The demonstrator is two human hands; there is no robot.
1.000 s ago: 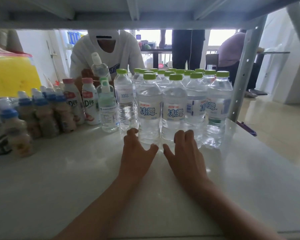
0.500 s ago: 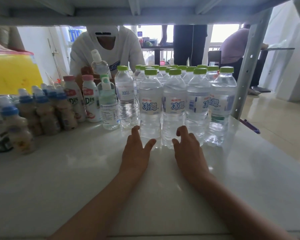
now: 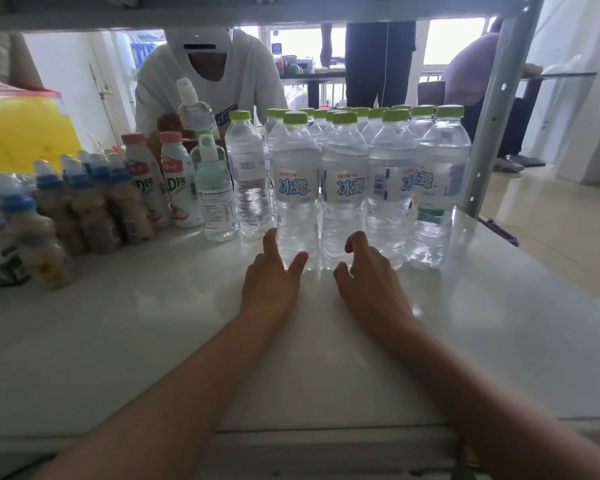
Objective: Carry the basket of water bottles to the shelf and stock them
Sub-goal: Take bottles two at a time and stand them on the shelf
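The upright water bottles [image 3: 343,188] stood directly beyond both hands toward the shelf's [image 3: 482,323] far edge, the left hand [image 3: 271,282] and right hand [image 3: 369,282] apart, empty, fingertips touching the front row's bases, equally near.

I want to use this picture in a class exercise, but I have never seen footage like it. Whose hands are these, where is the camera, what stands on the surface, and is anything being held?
There is no machine here: a person wears a camera on the head, looking down at their own bare hands. The left hand and right hand lie open on a white shelf, fingers at the bases of the front water bottles, gripping nothing. The bottles stand in rows with green caps. Left of them are milk drink bottles and small blue-capped bottles. Another person crouches behind the shelf.
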